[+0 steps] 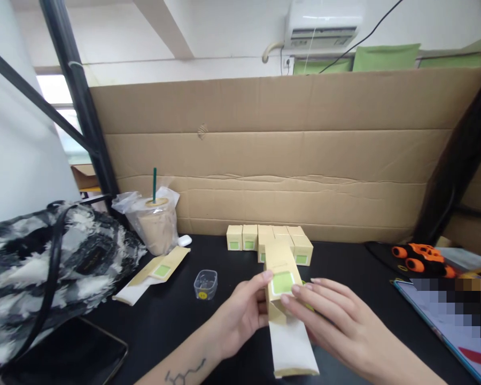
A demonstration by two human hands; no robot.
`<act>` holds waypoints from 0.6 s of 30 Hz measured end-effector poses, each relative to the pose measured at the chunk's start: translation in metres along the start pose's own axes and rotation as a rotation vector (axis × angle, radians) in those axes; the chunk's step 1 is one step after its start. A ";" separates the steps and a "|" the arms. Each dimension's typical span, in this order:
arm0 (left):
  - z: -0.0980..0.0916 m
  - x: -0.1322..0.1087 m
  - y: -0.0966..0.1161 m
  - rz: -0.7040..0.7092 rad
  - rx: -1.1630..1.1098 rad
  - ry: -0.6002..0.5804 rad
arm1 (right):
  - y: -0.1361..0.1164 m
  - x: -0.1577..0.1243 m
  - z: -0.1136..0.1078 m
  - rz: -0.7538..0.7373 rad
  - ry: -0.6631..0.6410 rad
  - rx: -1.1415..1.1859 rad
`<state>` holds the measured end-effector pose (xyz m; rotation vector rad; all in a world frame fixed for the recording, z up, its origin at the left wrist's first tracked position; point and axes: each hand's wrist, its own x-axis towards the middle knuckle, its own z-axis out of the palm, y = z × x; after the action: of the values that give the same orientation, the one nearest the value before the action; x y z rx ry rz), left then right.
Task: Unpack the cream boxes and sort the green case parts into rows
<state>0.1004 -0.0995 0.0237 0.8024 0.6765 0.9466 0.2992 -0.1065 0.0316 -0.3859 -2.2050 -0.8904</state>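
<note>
My left hand (240, 313) and my right hand (332, 315) both grip a small tan carton with a green square label (282, 280), held over the black table. Its lower flap hangs open, pale inside, toward me. Fingers of both hands pinch the carton's sides. Behind it, several finished tan boxes with green labels (272, 243) stand in a row against the cardboard wall. Flat unfolded cartons (156, 272) lie to the left.
A small clear plastic case (206, 283) sits on the black table (176, 315). An iced drink in a plastic bag (156, 222) and a black-white bag (44, 262) stand left. Orange-black objects (420, 256) and a printed sheet (457, 315) lie right. A cardboard wall (284, 155) closes the back.
</note>
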 end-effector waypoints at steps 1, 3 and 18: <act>0.000 0.000 -0.001 -0.004 0.011 0.005 | 0.002 0.001 0.000 -0.020 0.003 -0.010; 0.000 0.000 -0.001 0.002 0.028 0.004 | 0.004 0.003 0.001 -0.051 0.054 -0.008; 0.005 -0.003 -0.007 0.061 0.166 0.184 | -0.014 -0.001 0.001 -0.075 0.047 0.046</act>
<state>0.1062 -0.1062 0.0209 0.8933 0.9037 1.0379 0.2927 -0.1156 0.0234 -0.2602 -2.2050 -0.8780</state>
